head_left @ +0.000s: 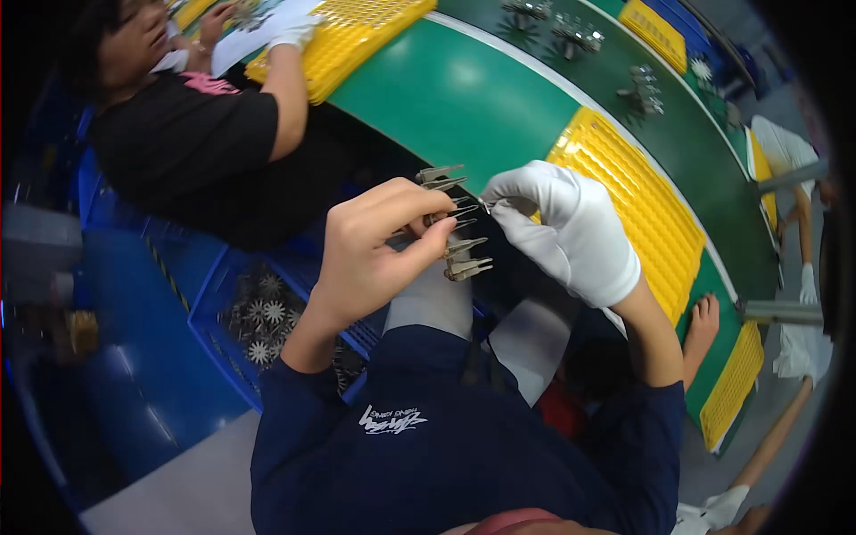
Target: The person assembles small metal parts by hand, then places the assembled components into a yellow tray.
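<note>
My bare left hand (370, 241) is closed on a metal holder with several pronged clips (465, 267) sticking out of it toward the right. Its thumb and forefinger pinch the holder near the middle, hiding that part. Opposite it, my right hand (575, 232), in a white glove, pinches a small shiny metal piece (485, 205) between thumb and fingers. This piece is at the tips of the middle prongs; whether it is hooked on them I cannot tell. Both hands are above my lap, at the green table's near edge.
Beyond my right hand, a yellow ribbed tray (637, 209) lies on the green table (455, 85). Several metal part clusters (575, 36) sit on the dark green belt behind. A blue crate (209, 312) with star-shaped metal parts (273, 311) stands low left. Another person (192, 134) works at left.
</note>
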The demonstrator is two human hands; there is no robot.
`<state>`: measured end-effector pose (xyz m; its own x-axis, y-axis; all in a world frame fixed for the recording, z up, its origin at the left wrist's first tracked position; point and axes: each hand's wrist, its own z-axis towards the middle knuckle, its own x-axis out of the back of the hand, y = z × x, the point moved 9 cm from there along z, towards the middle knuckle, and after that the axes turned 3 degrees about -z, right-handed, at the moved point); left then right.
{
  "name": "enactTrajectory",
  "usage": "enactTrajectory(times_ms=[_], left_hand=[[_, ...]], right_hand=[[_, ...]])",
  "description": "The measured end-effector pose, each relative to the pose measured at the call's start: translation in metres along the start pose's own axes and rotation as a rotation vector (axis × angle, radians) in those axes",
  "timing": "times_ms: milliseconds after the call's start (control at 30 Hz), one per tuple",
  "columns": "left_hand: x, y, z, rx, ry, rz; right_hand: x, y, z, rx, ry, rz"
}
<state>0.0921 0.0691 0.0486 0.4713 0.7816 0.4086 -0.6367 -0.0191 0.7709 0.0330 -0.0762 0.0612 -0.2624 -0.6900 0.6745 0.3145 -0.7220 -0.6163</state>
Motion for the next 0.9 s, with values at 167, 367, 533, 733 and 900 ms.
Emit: enactTrajectory(times_ms=[167,367,533,733,900], left_hand=[[0.022,0.007,-0.005,-0.036,0.039,0.045],[0.041,0.001,-0.003,-0.045,0.093,0.053],[0.051,0.009,-0.003,-0.06,0.086,0.07],[0.051,0.009,-0.006,-0.049,0.105,0.023],[0.054,0.014,-0.011,-0.052,0.113,0.025]], right_hand=[[-0.01,-0.025,0.022,0.116,-0.032,-0.018],[-0.014,-0.036,0.043,0.198,-0.064,-0.029],[-0.02,-0.044,0.048,0.251,-0.086,-0.094],[-0.023,-0.047,0.049,0.286,-0.103,-0.038],[-0.026,-0.053,0.048,0.294,-0.105,-0.074]])
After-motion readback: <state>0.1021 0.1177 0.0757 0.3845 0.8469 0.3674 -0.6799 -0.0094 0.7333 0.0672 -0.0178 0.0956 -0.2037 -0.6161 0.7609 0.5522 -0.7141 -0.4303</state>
